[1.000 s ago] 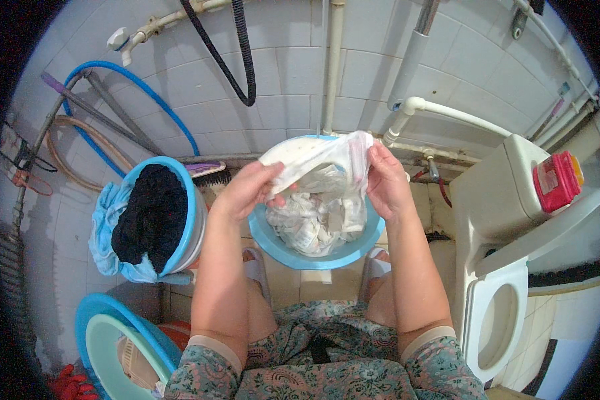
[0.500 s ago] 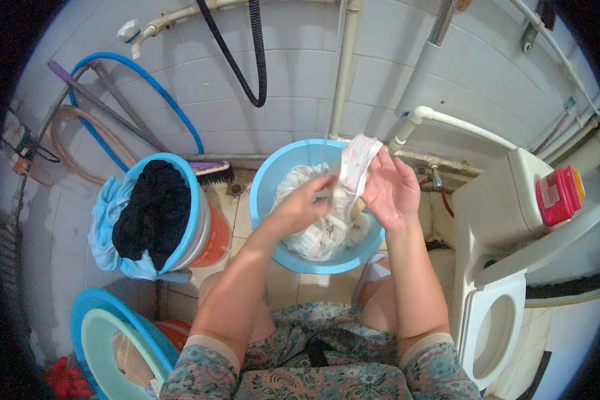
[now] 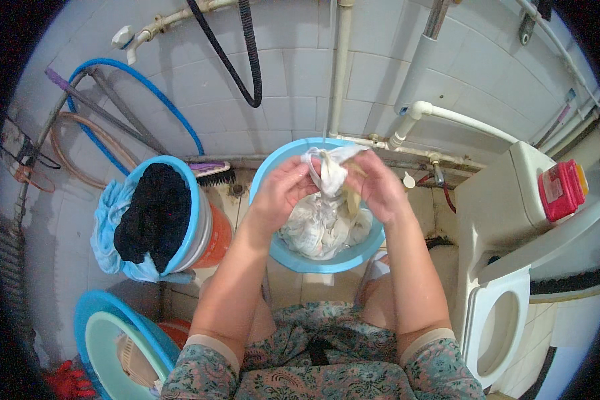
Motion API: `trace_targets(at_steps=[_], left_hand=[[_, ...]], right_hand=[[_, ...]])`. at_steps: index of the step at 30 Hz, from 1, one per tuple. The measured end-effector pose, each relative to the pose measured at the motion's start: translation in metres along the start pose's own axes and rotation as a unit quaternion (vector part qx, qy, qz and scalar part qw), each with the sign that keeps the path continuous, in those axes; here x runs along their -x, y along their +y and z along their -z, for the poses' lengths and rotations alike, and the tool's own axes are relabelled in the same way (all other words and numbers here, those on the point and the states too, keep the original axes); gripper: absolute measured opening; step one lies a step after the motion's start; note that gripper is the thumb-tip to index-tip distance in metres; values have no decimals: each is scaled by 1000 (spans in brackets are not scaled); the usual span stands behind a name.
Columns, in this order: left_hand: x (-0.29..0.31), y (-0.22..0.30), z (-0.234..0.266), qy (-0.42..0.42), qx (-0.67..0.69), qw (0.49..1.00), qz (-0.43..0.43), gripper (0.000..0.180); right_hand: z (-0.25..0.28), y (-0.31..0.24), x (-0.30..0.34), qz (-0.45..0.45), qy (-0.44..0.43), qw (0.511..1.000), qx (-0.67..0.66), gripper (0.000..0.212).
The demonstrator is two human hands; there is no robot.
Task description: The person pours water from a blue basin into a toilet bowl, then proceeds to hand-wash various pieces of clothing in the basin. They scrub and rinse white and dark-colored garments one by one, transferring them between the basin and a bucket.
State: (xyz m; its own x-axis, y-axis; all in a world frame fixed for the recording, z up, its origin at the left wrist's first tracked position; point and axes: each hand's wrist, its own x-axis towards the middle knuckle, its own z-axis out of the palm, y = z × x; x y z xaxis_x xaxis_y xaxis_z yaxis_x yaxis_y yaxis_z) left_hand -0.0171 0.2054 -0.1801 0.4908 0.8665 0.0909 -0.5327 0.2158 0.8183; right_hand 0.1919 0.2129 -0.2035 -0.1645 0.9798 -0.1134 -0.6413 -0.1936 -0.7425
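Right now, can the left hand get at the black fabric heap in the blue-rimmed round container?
Probably yes: the black fabric heap lies uncovered and nothing visible blocks the left hand, though it would likely have to release the crumpled white cloth first.

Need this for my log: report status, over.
Left hand, right hand: gripping cloth over basin. White laundry inside basin. Nothing visibly in the way.

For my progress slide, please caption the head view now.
Left hand and right hand hold a white cloth over a blue basin of pale laundry.
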Motion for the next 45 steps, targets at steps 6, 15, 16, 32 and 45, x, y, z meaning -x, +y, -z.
trace_targets(at_steps=[6, 15, 16, 32, 45], left_hand=[[0, 12, 0, -4, 142, 989, -39, 43], [2, 30, 6, 56, 228, 963, -134, 43], [3, 31, 8, 54, 248, 957, -143, 42], [13, 49, 23, 70, 190, 969, -143, 45], [-3, 18, -6, 50, 22, 997, -52, 66]], right_hand=[[-3, 23, 4, -62, -70, 913, 398, 47], [-16, 23, 10, 23, -59, 894, 444, 23], [-14, 22, 10, 22, -35, 913, 407, 22], [-15, -9, 11, 240, 131, 950, 149, 18], [-33, 15, 23, -58, -188, 934, 297, 20]])
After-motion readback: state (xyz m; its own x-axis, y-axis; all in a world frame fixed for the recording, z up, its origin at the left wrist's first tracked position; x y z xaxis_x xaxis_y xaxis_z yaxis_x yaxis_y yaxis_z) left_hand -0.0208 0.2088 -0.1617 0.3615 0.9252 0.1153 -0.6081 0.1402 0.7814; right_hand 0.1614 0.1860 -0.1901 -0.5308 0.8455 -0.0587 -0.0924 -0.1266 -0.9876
